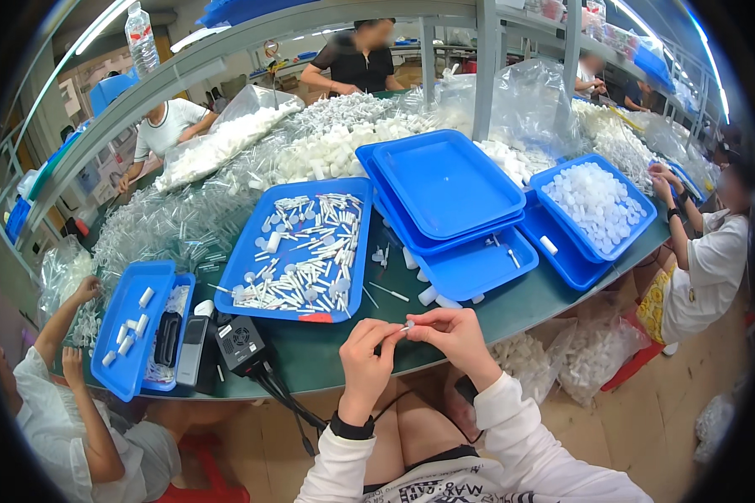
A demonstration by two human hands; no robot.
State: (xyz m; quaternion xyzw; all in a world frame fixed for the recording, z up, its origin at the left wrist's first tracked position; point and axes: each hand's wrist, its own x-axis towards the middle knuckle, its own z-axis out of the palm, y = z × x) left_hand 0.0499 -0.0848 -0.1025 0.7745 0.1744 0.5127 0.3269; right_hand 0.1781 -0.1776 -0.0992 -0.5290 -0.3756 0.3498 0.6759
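Note:
Just over the near edge of the green table, my left hand (pixel 367 356) and my right hand (pixel 455 335) meet fingertip to fingertip. Both pinch a small white plastic part (pixel 409 325), mostly hidden by the fingers; a pale rounded end shows between them. Ahead and to the left lies a blue tray (pixel 359 251) full of thin white sticks (pixel 289 289), with some translucent round caps (pixel 338 286) among them. A few loose sticks (pixel 389 292) rest on the table just beyond my hands.
Stacked blue trays (pixel 449 184) stand ahead, with a tray of translucent caps (pixel 591 205) to their right. At left are a tray of white cylinders (pixel 130 335) and a black box with cables (pixel 241 342). Heaps of white parts (pixel 335 134) cover the back. Co-workers sit around; a metal post (pixel 484 75) rises ahead.

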